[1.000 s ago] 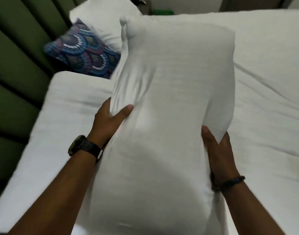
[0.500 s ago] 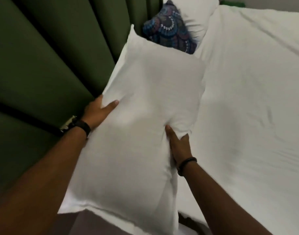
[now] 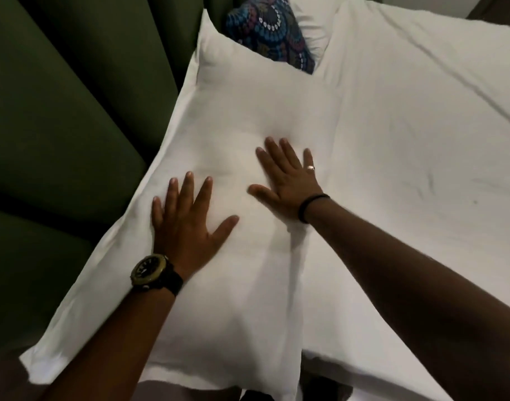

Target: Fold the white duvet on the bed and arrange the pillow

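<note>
The white pillow (image 3: 248,117) lies flat at the head of the bed (image 3: 421,285), along the green padded headboard (image 3: 59,111), and it is the landmark here. Both hands are on top of the pillow, palms down. The left hand (image 3: 184,221) rests on the part of the pillow nearer to the headboard, with the fingers straight and spread and the thumb pointing away from the headboard. Its grip is wide and holds nothing; it only presses on the cloth. A dark watch (image 3: 152,274) sits on the left wrist. The right hand (image 3: 288,180) lies on the pillow just beside the left one, a little farther up, also flat with fingers straight. Its grip is wide too, holding nothing. It has a ring (image 3: 311,168) on one finger and a black band (image 3: 311,206) on the wrist. Both forearms reach forward over the near end of the pillow. The white duvet (image 3: 421,125) covers the bed beside the pillow, on the side away from the headboard. Beyond the far end of the pillow, a patterned blue cushion (image 3: 271,30) leans on another white pillow (image 3: 314,21).
</note>
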Action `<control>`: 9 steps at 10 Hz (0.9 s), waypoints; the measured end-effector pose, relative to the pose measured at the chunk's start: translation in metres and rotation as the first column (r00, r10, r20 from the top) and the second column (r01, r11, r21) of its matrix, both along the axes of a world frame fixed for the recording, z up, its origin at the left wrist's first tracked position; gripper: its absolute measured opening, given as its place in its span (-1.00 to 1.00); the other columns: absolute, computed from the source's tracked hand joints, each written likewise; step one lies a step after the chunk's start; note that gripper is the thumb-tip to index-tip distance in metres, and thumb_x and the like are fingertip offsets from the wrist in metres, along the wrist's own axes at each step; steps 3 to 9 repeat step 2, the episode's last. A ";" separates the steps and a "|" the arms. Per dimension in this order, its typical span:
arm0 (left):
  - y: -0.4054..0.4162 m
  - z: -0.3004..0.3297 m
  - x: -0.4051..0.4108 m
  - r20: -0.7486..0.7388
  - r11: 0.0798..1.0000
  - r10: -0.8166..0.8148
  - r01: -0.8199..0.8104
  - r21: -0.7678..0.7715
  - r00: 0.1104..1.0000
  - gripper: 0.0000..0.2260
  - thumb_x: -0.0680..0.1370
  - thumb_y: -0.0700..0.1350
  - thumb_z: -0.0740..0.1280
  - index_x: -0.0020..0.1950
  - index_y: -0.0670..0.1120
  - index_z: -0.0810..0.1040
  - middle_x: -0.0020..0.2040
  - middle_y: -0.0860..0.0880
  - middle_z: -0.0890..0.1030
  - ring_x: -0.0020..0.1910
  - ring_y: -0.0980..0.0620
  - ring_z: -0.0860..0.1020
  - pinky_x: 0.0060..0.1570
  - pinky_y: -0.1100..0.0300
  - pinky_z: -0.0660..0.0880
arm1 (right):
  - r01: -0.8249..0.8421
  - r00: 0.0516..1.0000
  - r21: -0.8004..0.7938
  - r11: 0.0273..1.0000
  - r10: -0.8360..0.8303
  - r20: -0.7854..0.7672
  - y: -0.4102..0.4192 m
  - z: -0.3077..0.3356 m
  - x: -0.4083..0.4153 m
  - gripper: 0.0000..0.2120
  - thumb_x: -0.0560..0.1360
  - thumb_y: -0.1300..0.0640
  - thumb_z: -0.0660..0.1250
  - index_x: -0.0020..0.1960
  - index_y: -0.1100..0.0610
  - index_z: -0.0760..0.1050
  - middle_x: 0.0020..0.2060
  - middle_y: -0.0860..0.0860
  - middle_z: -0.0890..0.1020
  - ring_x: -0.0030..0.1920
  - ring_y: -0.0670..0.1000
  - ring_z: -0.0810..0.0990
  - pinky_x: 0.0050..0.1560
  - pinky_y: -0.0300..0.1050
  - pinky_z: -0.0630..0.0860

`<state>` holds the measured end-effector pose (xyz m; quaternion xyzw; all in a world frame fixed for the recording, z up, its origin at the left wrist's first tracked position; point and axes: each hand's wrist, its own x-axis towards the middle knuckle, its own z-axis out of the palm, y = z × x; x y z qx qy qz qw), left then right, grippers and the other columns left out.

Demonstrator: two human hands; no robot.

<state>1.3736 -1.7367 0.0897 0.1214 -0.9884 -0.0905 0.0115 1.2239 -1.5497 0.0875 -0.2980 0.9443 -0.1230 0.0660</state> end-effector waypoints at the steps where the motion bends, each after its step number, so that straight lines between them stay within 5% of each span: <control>1: -0.003 -0.001 -0.002 0.039 1.000 0.025 -0.025 0.000 0.999 -0.21 0.45 0.51 -0.09 0.58 0.12 0.05 0.61 -0.10 0.08 0.58 -0.19 0.04 0.46 -0.27 0.07 | 0.162 0.973 0.034 0.986 -0.166 0.160 0.011 0.015 -0.018 -0.23 0.50 -0.45 -0.05 0.58 -0.13 -0.14 0.58 -0.10 -0.20 0.57 0.01 -0.27 0.50 0.31 -0.21; 2: 0.004 0.011 0.002 0.059 0.997 0.062 -0.065 0.044 0.996 -0.17 0.42 0.53 -0.11 0.58 0.12 0.06 0.62 -0.09 0.07 0.58 -0.16 0.02 0.47 -0.25 0.04 | 0.359 0.927 -0.403 0.842 -0.270 0.261 0.029 0.067 -0.007 -0.31 0.56 -0.35 0.04 0.57 0.00 0.12 0.58 0.00 0.08 0.58 0.04 -0.03 0.55 0.16 -0.04; 9: 0.004 0.011 0.002 0.059 0.997 0.062 -0.065 0.044 0.996 -0.17 0.42 0.53 -0.11 0.58 0.12 0.06 0.62 -0.09 0.07 0.58 -0.16 0.02 0.47 -0.25 0.04 | 0.359 0.927 -0.403 0.842 -0.270 0.261 0.029 0.067 -0.007 -0.31 0.56 -0.35 0.04 0.57 0.00 0.12 0.58 0.00 0.08 0.58 0.04 -0.03 0.55 0.16 -0.04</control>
